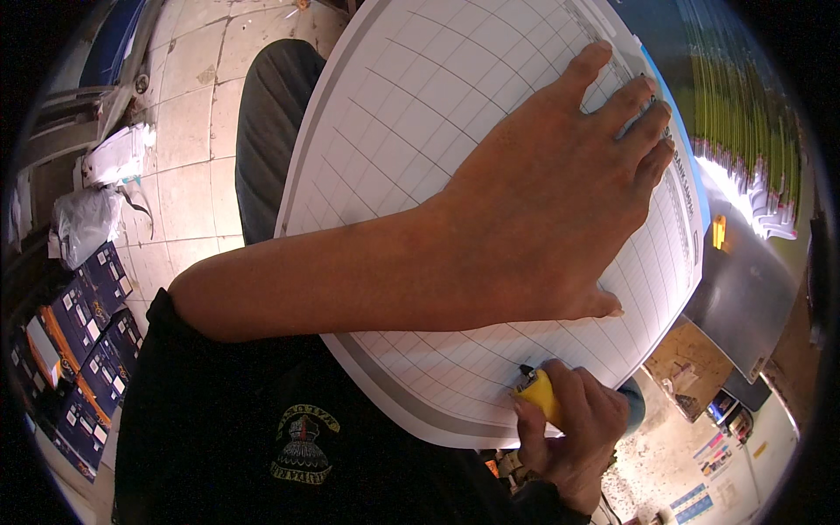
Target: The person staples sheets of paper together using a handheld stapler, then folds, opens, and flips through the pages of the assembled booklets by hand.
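Paper ruled into a fine grid [420,87] lay across the person's lap, a large white spread that filled the middle of the view, with a greyish band along its lower left edge and a blue strip [652,74] showing at its upper right. The left hand [542,201] was set palm down over it, its fingers well apart and its thumb out to the side — gripping nothing, with the fingertips near some printing along the right margin. The left forearm [324,276] crossed the sheet from the left, bare to the elbow. The right hand [577,420] was closed on a small yellow tool [544,402] with a dark tip, at the lower right edge of the paper; what sort of tool it was could not be told.

A dark trouser leg [271,131] showed beyond the paper's left edge, and a black shirt [210,411] with an embroidered emblem [304,444] took up the lower left. Pale floor tiles [188,197] ran behind, with dark blue boxes [98,302], a clear plastic bag [86,219] and some white papers [121,156] at the far left. On the right stood a stack with yellow-green edges [744,118] — beside it, a dark grey surface [739,293] with a little yellow object [719,232] near its upper end.
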`<state>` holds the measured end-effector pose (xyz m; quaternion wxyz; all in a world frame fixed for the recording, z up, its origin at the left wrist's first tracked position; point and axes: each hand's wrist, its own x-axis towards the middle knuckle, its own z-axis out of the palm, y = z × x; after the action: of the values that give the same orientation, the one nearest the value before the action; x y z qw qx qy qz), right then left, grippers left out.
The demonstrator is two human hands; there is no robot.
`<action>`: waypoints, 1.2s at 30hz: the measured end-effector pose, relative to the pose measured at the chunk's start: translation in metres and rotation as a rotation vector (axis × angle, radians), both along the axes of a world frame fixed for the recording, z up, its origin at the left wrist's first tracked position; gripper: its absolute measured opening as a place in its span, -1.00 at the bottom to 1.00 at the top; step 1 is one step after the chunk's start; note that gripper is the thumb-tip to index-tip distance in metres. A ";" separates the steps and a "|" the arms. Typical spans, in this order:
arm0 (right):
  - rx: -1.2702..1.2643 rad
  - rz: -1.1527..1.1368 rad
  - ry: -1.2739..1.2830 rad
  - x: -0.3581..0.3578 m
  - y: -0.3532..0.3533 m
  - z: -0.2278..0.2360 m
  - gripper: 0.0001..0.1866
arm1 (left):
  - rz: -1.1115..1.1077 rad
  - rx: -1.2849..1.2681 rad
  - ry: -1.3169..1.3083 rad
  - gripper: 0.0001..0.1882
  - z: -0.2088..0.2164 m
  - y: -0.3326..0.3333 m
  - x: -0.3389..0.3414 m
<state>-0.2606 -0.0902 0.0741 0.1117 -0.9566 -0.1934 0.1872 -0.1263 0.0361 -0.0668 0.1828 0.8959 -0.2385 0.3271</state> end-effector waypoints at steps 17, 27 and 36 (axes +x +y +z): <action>0.032 0.130 -0.227 -0.007 -0.011 -0.020 -0.48 | -0.080 0.080 0.104 -0.03 0.014 0.014 -0.004; 0.054 0.026 -0.097 -0.001 -0.012 -0.009 -0.52 | -0.138 -0.014 0.128 -0.03 0.010 0.011 -0.001; 0.126 0.025 -0.094 0.002 -0.014 -0.013 -0.51 | -0.006 -0.082 -0.024 -0.04 -0.002 -0.003 0.001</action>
<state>-0.2590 -0.1044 0.0606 0.1603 -0.9528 -0.2219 0.1310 -0.1255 0.0326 -0.0690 0.2176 0.8830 -0.2295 0.3469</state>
